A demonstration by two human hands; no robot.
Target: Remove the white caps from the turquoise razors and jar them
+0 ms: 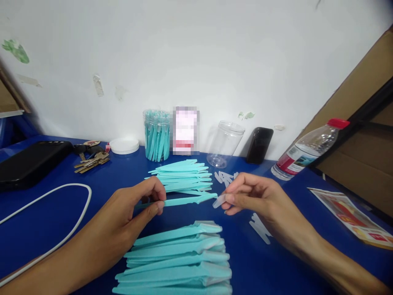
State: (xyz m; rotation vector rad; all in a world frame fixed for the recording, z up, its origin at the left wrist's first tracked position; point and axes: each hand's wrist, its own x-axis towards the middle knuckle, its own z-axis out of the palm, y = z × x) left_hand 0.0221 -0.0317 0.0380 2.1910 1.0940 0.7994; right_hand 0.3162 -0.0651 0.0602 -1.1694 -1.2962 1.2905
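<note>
My left hand (132,211) pinches the handle of a turquoise eyebrow razor (187,200), held level with its head pointing right. My right hand (256,196) grips a small translucent cap (219,201) between thumb and fingers, right at the razor's tip; whether the two touch I cannot tell. Below them lies a front stack of razors (175,262) with clear caps over their heads. Behind the held razor is another pile of razors (181,174), whose heads look bare. Loose translucent caps (225,178) lie beyond my right hand, and more caps (260,229) lie under its wrist.
Along the wall stand a clear jar full of razors (157,139), a blurred upright card or screen (186,131), an empty clear jar (225,145), a black phone (259,145) and a water bottle (307,151). At left are a white lid (124,146), keys (92,162), a black case (30,164) and a white cable (87,196).
</note>
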